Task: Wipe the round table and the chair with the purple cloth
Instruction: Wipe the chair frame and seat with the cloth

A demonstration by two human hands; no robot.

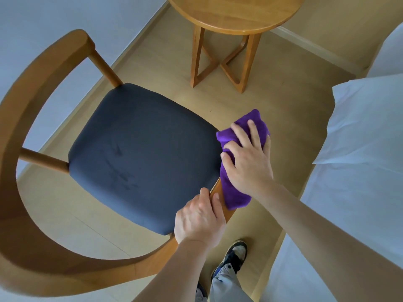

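One chair (139,149), one round table (235,12), one purple cloth (234,192), two hands, one pillow (366,118), one shoe (235,256).

Both hands forward and low: right hand (248,158) flat, fingers spread; left hand (199,219) curled, gripping.

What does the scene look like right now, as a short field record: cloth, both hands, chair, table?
cloth: purple cloth, bunched, draped over the front edge of the chair seat
right hand: right hand, fingers spread flat, presses the cloth on that edge
left hand: left hand, grips the seat's front wooden rail beside the cloth
chair: wooden armchair with dark grey cushion, curved backrest at left
table: round wooden table, beyond the chair, untouched by either hand
bed: white bedding at right
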